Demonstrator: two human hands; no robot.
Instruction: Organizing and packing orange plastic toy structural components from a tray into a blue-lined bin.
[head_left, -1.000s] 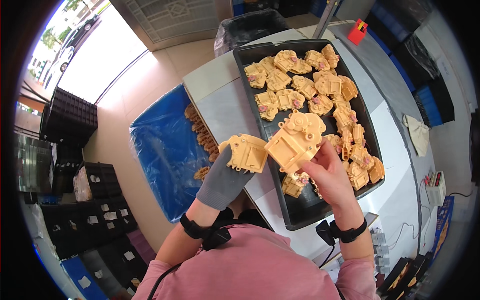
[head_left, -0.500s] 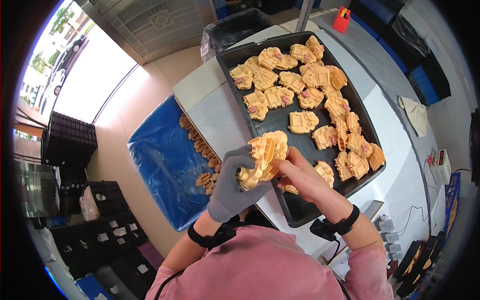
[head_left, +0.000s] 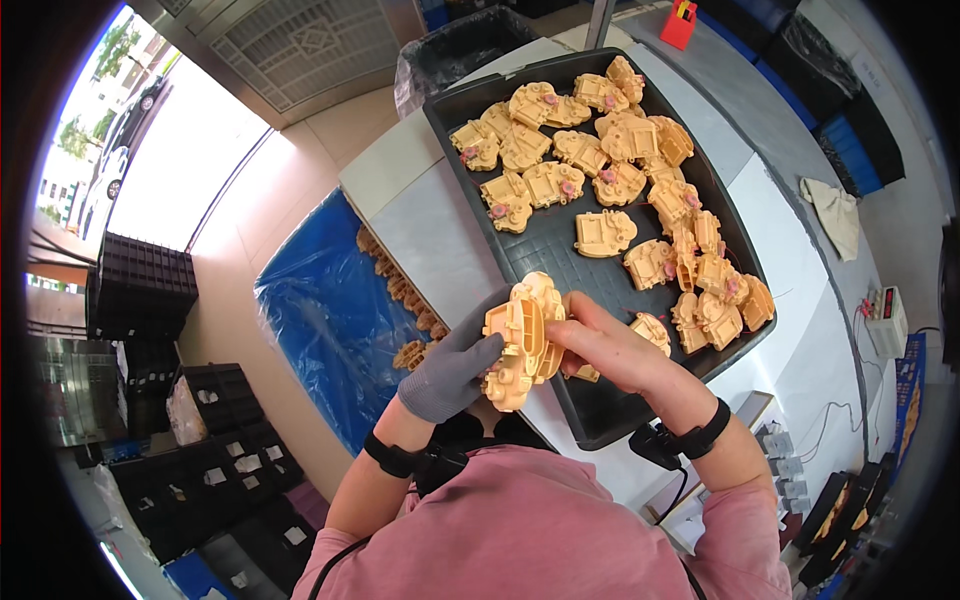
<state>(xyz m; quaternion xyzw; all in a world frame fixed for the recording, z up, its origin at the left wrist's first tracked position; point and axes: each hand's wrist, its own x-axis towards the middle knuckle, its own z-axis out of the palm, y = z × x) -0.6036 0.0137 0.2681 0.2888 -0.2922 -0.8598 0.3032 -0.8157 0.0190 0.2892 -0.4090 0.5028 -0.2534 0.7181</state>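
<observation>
In my grey-gloved left hand [head_left: 445, 370] is a tan molded plastic housing [head_left: 522, 340], its ribbed hollow side turned up toward me. The thumb lies across its lower left side and the other fingers go behind it. My bare right hand [head_left: 610, 345] is closed at the housing's right edge, thumb and fingertips against it; the fingertips are partly hidden. Just beyond both hands is a black tray [head_left: 545, 243] of similar tan housings [head_left: 605, 233], several with small pink pieces on them. A few housings lie partly behind my right hand.
A bin lined with blue plastic [head_left: 325, 310] stands left of the table, with tan parts along its right side. A lined black bin [head_left: 465, 55] is behind the tray. To the right are a pale cloth [head_left: 832, 215], a small display box [head_left: 886, 322] and a red holder [head_left: 679, 25].
The held housing has turned to stand more upright and come slightly lower. My left hand has shifted a little to the left with its thumb now across the front. The right hand stays at the edge.
</observation>
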